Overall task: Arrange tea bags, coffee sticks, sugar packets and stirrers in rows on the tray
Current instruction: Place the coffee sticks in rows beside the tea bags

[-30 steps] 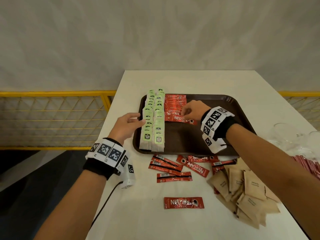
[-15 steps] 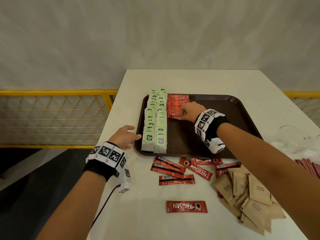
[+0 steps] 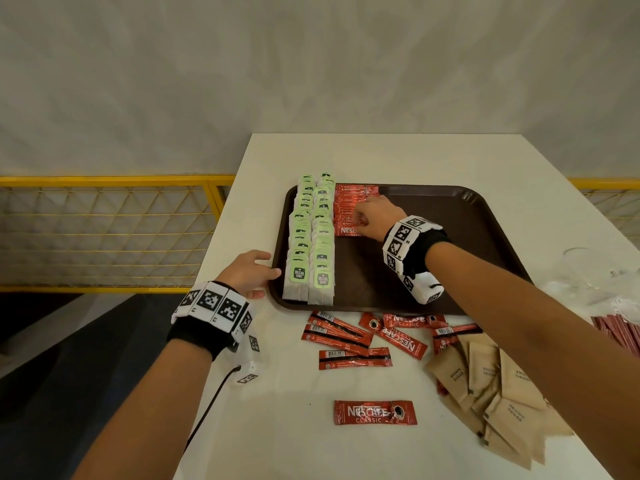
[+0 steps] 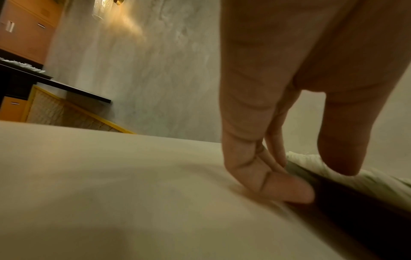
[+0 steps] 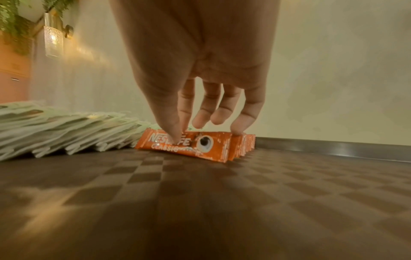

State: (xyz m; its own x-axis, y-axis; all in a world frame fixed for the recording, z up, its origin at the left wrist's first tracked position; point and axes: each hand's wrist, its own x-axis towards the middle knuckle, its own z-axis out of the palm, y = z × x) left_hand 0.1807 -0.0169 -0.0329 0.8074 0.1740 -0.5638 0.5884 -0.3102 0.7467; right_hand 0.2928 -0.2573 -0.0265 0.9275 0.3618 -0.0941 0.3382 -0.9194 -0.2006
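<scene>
Head view: white rectangular table point(image 3: 398, 157) bears a dark brown plastic tray point(image 3: 450, 244). At its nine o'clock rim rests the relaxed left hand point(image 3: 247, 273); toward eleven o'clock, the right hand point(image 3: 375, 216) fingertips point(image 5: 237, 130) press the nearest red Nescafe coffee stick point(image 5: 189, 143), beside green-tagged tea bags point(image 3: 311, 244).

The left hand point(image 3: 247, 273) lies low at the near left, palm down, its fingers point(image 4: 286, 188) loosely extended and relaxed, the little finger resting flat; it holds nothing. The left forearm runs back toward the body, a marker-covered band round the wrist. The right hand point(image 3: 372, 216) reaches farther forward, knuckles up, its fingers point(image 5: 242, 114) and thumb curled downward with the tips pressing below. The right forearm stretches in diagonally from the right and wears the same kind of band.
</scene>
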